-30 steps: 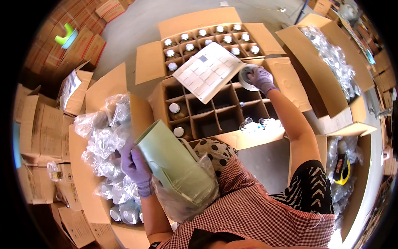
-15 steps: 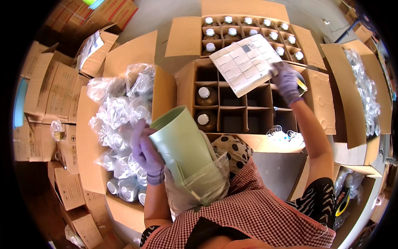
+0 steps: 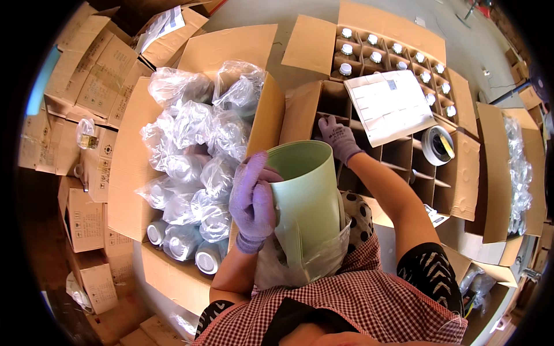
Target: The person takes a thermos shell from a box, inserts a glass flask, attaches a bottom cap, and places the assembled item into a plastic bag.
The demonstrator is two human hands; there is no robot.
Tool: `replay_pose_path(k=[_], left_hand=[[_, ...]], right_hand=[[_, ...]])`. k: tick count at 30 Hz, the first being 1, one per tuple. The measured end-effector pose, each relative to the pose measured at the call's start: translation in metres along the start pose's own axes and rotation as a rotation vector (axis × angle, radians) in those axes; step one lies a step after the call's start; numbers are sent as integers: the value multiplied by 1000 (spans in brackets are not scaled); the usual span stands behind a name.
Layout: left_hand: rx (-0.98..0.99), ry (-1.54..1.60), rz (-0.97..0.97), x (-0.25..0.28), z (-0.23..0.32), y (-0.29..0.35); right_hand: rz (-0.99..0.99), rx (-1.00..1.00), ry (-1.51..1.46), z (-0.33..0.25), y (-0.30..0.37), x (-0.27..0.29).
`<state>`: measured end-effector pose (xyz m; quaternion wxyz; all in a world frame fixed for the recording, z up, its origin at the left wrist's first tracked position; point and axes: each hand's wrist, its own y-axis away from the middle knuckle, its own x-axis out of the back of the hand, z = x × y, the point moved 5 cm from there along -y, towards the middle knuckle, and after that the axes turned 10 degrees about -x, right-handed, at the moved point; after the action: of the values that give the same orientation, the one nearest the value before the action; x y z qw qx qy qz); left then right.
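Observation:
My left hand (image 3: 254, 202), in a purple glove, is closed on the rim of pale green rolled plastic sheets (image 3: 306, 196). The roll stands tilted in a clear plastic bag (image 3: 314, 262) against my checked apron. My gloved right hand (image 3: 340, 138) reaches into the near divided carton (image 3: 303, 112), at its left cells. Its fingers are curled downward; what they grip is hidden. A white rectangular sheet (image 3: 392, 106) printed with a grid lies across the carton's dividers, apart from both hands. To its right a tape roll (image 3: 437, 145) rests on the carton.
At left stands an open carton (image 3: 127, 179) with bagged bottles (image 3: 190, 167). Behind the near carton, another carton (image 3: 309, 46) holds several white-capped bottles (image 3: 375, 56). Stacked cartons (image 3: 89, 81) line the left side. A carton (image 3: 490, 173) with clear plastic packs is at right.
My right hand has let go of the white sheet, now resting on the carton, and moved left into the carton's cells. The view has turned; my left hand still holds the green roll.

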<state>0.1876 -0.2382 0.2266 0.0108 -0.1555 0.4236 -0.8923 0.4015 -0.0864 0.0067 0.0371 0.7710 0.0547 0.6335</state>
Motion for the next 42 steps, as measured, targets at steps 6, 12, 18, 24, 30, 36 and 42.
replay_pose_path(k=[6,12,18,24,30,36,42], left_hand=[[-4,115,16,0,13,-15],[507,626,309,6,-49,-5],[1092,1336,-147,-74,-172,47],[889,1502,-187,-123,-89,-56],[750,1595,-159,-126,-98,-81],[574,1286,-198,-91,-74,-27],[522,1378,-228,-81,-10,-29]], right_hand=[[-163,-80,46,10,-10,-6],[-44,-28,56,6,6,70],[208,104,114,-33,61,247],[478,457,-9,-89,153,316],[664,298,-589,-39,127,352],[353,424,-1095,-30,103,329],[-194,500,-787,-32,179,301]])
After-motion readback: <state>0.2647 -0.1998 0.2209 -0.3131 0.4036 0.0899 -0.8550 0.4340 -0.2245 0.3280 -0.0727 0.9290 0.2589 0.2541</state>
